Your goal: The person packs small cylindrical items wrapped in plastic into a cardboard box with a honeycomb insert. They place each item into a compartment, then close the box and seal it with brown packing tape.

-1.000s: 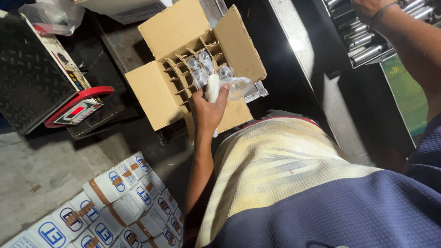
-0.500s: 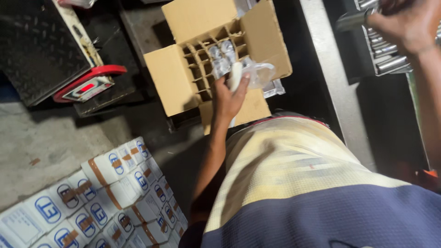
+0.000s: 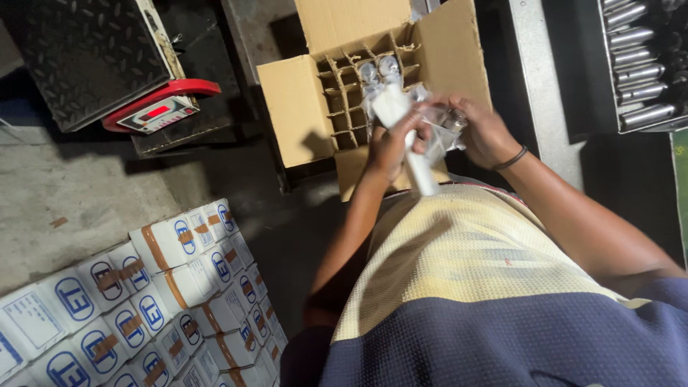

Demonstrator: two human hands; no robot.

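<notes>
Presently left hand (image 3: pixel 390 147) grips a white tube (image 3: pixel 405 143), long axis toward the body, while right hand (image 3: pixel 484 132) pinches clear wrapping (image 3: pixel 437 129) just beside, above the carton (image 3: pixel 358 93).

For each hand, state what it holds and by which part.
Left hand grips the white tube mid-length; right hand pinches the clear plastic bag at its edge.

Both arms stretched forward and down, hands brought close together in front of the body. Left hand (image 3: pixel 390 147) on a thin, bare forearm — fingers curled shut, knuckles turned up toward the camera. Right hand (image 3: pixel 484 132) just beside it, fingers bent inward toward the left one, a dark band around the wrist. Right forearm running back to lower right; left elbow bent, low at the body's side.
</notes>
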